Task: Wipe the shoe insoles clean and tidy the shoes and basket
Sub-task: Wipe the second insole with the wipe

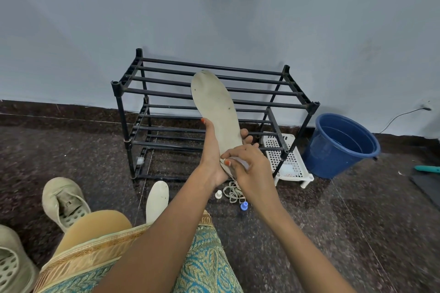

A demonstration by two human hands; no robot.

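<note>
Insole (215,104) held upright, cloth (240,161) (pale) at heel

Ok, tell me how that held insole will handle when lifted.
The insole is probably fairly stiff: gripped low by the left hand, its upper half stands without drooping. Likely light, being thin. Flat, so unlikely to roll.

Dirty grey insole (215,112) upright at centre, toe toward 12 o'clock. Left hand (212,157) grips its heel end, right hand (252,169) pinches a pale wipe (239,162) against the heel. Second insole (157,200) flat on the floor at 7 o'clock. Beige shoe (64,200) at 8 o'clock, opening up; other shoe (12,264) at the frame edge beyond it. White perforated basket (288,157) on the floor at 4 o'clock.
</note>
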